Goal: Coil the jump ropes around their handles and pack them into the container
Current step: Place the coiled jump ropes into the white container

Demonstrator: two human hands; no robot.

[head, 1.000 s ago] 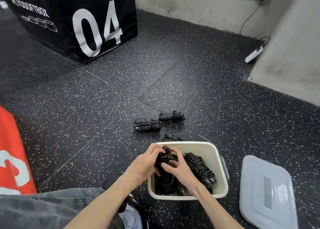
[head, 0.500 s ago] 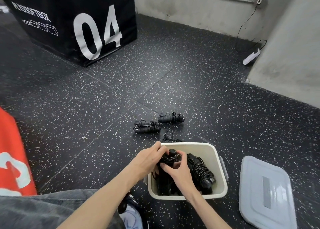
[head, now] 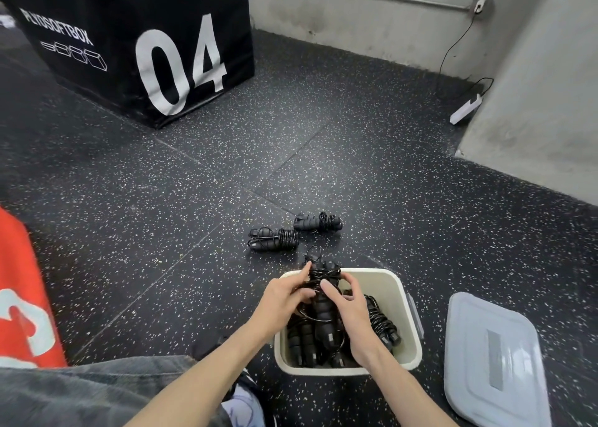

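A coiled black jump rope (head: 320, 292) is held over the far-left part of the cream container (head: 406, 323), its handles pointing roughly toward and away from the camera, with cord wound around the far end. It is gripped from the left by the left hand (head: 280, 300), fingers curled round the wound cord, and from the right by the right hand (head: 348, 310), thumb and fingers pinched on the handles. A loose loop of cord is seen hanging below the left hand.

More coiled ropes (head: 380, 323) are packed inside the container, lying lengthwise; the exact count cannot be told. The container is set on the dark speckled floor (head: 194, 200).

Two more coiled ropes are left on the floor beyond the container: a nearer one (head: 273, 239) and a farther one (head: 317, 223), just beside each other, near the container's far rim but apart from it.

A grey lid (head: 495, 358) is laid flat on the floor just right of the container. A black box marked "04" (head: 145, 45) is stood well apart at the far left. A red item (head: 22, 297) is seen at the left edge. A white power strip (head: 466, 109) with a black cable is placed by the grey wall (head: 534, 103) at the far right. A trouser leg (head: 81, 391) and a shoe (head: 242, 407) are visible at the bottom.
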